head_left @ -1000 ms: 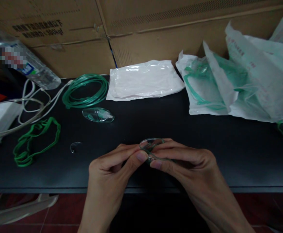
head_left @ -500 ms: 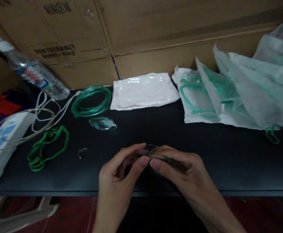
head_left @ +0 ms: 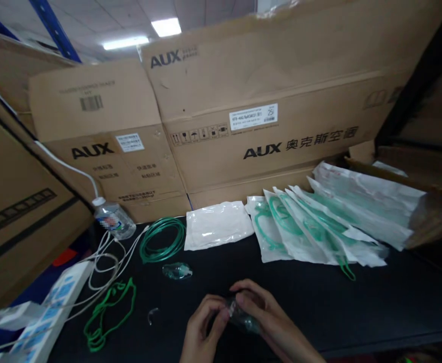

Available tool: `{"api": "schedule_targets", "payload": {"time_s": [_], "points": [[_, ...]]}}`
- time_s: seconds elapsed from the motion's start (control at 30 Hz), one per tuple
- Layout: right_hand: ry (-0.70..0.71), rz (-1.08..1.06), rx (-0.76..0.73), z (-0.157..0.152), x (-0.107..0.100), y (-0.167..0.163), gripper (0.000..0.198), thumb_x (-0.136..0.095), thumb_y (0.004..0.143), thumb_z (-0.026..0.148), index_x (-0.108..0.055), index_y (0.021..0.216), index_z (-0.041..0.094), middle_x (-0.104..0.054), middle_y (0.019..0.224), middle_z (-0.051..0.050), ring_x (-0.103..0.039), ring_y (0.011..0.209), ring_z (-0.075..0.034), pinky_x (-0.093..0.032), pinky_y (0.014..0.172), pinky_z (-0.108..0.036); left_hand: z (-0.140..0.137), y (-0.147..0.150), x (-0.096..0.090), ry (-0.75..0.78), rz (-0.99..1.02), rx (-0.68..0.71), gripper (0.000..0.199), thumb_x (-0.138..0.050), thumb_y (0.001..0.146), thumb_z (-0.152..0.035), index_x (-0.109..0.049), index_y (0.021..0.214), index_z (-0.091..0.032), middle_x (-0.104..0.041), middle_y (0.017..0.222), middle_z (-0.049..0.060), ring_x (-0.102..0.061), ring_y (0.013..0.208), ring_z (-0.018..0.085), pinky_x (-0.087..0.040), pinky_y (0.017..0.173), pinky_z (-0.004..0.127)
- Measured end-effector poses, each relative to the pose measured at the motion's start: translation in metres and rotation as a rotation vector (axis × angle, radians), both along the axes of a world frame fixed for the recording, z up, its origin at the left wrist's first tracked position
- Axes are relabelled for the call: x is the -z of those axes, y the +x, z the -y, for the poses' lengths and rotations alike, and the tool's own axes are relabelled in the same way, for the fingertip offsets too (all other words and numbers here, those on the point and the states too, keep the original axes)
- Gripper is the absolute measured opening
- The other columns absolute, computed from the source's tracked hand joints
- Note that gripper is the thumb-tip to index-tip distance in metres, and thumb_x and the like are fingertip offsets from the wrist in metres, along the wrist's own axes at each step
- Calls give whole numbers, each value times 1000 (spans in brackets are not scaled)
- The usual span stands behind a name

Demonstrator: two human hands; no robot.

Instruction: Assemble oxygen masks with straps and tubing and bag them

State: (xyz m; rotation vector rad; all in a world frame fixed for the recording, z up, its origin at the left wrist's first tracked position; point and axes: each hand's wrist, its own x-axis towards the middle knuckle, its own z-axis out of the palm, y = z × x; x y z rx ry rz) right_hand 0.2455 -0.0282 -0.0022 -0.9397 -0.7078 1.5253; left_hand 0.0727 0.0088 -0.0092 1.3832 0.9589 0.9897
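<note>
At the near edge of the black table, my left hand [head_left: 206,322] pinches one end of a clear, green-tinted plastic mask [head_left: 246,321]. My right hand [head_left: 262,307] is closed around the other end, its thumb and index finger close to the left fingertips. Fingers and dim light hide much of the mask's shape. Beyond the hands lies a second clear green mask [head_left: 177,270] with a whitish fitting. Left of them are a small curved clear plastic piece [head_left: 152,316] and a loose green elastic strap [head_left: 109,312]. Coiled green tubing [head_left: 163,239] rests farther back.
A white flat packet [head_left: 219,225] and several white-and-clear pouches with green parts [head_left: 300,229] line the back. Cardboard boxes [head_left: 281,126] stand behind. At left are a plastic bottle [head_left: 117,220], a white power strip [head_left: 50,312] and white cables [head_left: 103,257].
The camera view has tilted up, showing more boxes and the ceiling lights. Both hands still hold the mask, now turned so more of it shows below the right fingers.
</note>
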Motion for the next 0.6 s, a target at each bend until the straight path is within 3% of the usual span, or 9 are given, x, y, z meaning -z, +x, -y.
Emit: {"api": "schedule_targets", "payload": {"time_s": [0.13,0.27,0.33,0.47,0.6], "points": [[44,61,22,9,-5,0,63,-89,73,56,-69,124,24,-74,108,-8,-69,104,-30,-54,91,-42,0,1,-4,-154,8,-52,47,-73,80,-65,-75,77,-18,-70,76,3,-62,80,21,-49,76,26],[36,176,36,15,-17,0,53,-83,79,58,-75,115,21,-78,103,-10,-74,95,-30,-56,91,-43,2,2,-7,-241,-68,-19,59,-69,75,-77,-76,78,-19,-67,74,2,-56,74,18,-45,72,26],[44,215,33,16,-20,0,50,-78,83,61,-77,113,21,-78,104,-10,-73,101,-31,-55,95,-43,2,4,-7,-273,-92,7,62,-68,74,-79,-76,74,-18,-60,69,0,-50,70,16,-41,69,26],[96,211,8,13,-8,4,50,-73,88,63,-77,118,23,-78,110,-10,-71,106,-31,-53,96,-42,0,7,-2,-418,-21,35,69,-71,65,-84,-76,70,-15,-51,60,-2,-41,61,12,-31,57,24],[162,173,-104,8,8,9,59,-67,89,67,-73,126,21,-79,100,-11,-73,91,-28,-56,83,-40,0,5,7,-486,-15,67,75,-72,63,-85,-82,85,-14,-59,60,1,-33,49,8,-21,49,24]]}}
